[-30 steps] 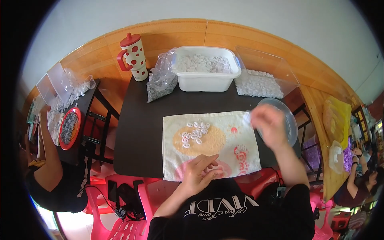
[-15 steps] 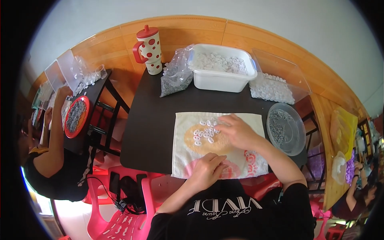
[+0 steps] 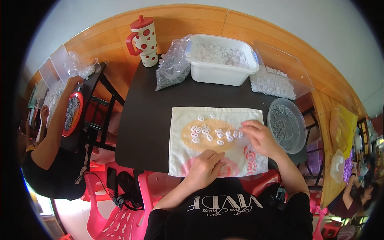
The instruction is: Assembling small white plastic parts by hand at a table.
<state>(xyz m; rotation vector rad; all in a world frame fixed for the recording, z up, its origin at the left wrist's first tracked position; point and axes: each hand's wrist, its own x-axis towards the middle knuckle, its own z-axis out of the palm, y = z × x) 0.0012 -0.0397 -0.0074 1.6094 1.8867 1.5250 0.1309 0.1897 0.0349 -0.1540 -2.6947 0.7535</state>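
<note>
Several small white oval plastic pieces with two holes (image 3: 209,137) lie scattered on a white towel (image 3: 180,115) with an orange oval print. My right hand (image 3: 261,139) is over the towel's right side, fingers extended and apart, its tips beside the rightmost pieces. Nothing shows in its grasp. Low on the towel, near its front edge, rests my left hand (image 3: 204,170). Its fingers are curled together, and whatever may be inside them is hidden.
Behind the towel stand a spotted tumbler (image 3: 145,43), a bag of grey bits (image 3: 173,74) and a white tub (image 3: 218,75). A bag of white pieces (image 3: 273,85) lies right of the tub. A clear bowl (image 3: 299,132) holds grey bits. Another person's arm (image 3: 54,128) is at left.
My right hand has moved right and toward me from the cluster. Part of the white pieces now spread rightward in a loose row. My left hand has hardly moved.
</note>
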